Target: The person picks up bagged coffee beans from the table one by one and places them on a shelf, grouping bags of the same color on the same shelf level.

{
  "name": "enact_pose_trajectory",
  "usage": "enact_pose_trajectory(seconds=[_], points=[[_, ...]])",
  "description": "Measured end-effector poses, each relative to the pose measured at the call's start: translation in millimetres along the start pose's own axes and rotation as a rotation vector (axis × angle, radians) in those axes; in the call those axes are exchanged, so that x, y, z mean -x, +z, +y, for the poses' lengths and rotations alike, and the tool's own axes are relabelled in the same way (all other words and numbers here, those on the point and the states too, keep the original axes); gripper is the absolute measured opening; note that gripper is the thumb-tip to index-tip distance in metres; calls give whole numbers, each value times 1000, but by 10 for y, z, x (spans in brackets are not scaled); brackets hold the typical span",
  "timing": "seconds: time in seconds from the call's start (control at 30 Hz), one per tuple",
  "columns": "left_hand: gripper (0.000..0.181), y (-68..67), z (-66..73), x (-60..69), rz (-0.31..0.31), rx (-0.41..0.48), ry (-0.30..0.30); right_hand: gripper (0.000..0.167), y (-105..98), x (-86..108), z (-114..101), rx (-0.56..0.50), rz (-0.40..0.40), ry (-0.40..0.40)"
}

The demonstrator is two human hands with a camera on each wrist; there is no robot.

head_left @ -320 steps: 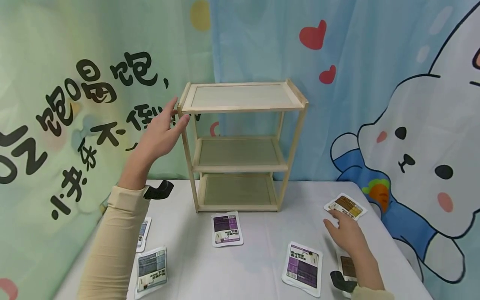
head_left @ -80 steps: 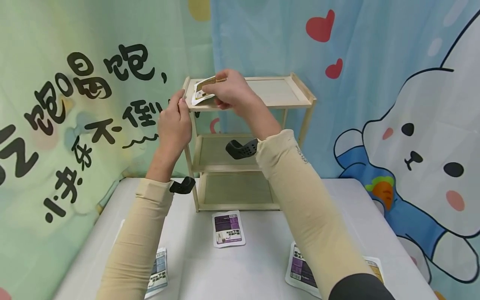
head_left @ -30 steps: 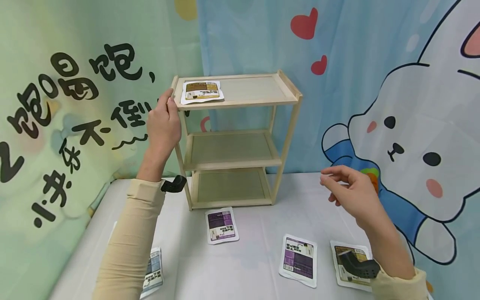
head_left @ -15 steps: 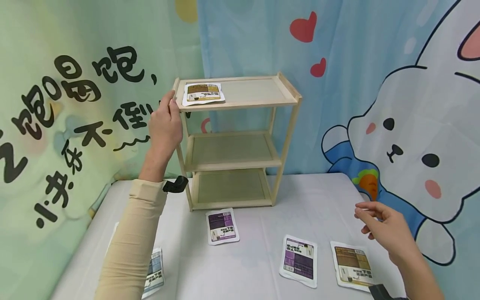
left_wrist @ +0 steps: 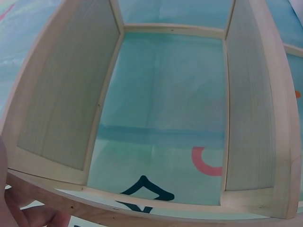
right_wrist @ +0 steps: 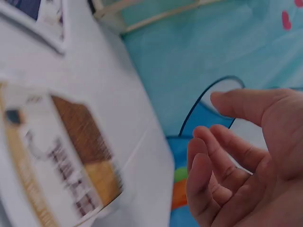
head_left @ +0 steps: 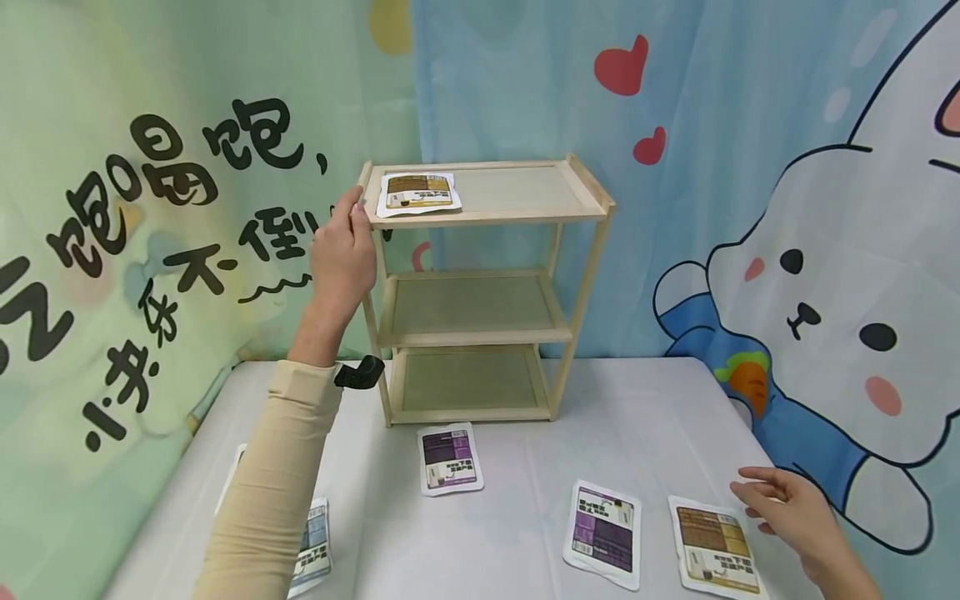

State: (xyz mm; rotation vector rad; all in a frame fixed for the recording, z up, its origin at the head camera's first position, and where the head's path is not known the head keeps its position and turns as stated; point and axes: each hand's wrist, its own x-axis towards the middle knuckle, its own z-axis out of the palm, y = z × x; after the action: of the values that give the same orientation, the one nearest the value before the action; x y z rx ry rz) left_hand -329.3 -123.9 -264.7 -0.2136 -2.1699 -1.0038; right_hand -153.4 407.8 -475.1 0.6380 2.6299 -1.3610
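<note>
Brown pouch is lying flat on the desk at 4 o'clock in the head view, near the desk's right edge. Right hand is hovering just off its 2 o'clock corner, thumb and fingers parted in a loose curve, holding nothing.

Main risk: pouch is sitting thin and low, so fingertips could end up skating over the film or shoving it. A push toward 3 o'clock could be sending it off the edge.

Left hand is gripping the wooden rack at its 10 o'clock corner, fingers curling under the frame. Rack is looking light: a tug there, or the black wrist mount catching the post, could be tipping it. Second brown pouch is resting at the top shelf's 9 o'clock end, close to that hand; it'd be sliding first.

Around: purple pouch is lying at 9 o'clock from the desk's brown one. Front purple pouch is partly blocking the rack's 6 o'clock side; can't tell if touching. Left sleeve is covering part of a blue pouch and blocking that side. Rabbit-print curtain is hanging beyond the right hand.
</note>
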Motion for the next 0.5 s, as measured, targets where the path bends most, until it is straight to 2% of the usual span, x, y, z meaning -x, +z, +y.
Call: enact_pose_trajectory(seconds=[0.23,0.37,0.5], points=[[46,21,22,-51,19,9,33,79,83,-64,280,0,3,44],[46,15,33,-66,13,23,29,88,148,-47,368,103,44,23],[45,11,11,-10,-14,6,-11,100,240,16,463,230,2,32]])
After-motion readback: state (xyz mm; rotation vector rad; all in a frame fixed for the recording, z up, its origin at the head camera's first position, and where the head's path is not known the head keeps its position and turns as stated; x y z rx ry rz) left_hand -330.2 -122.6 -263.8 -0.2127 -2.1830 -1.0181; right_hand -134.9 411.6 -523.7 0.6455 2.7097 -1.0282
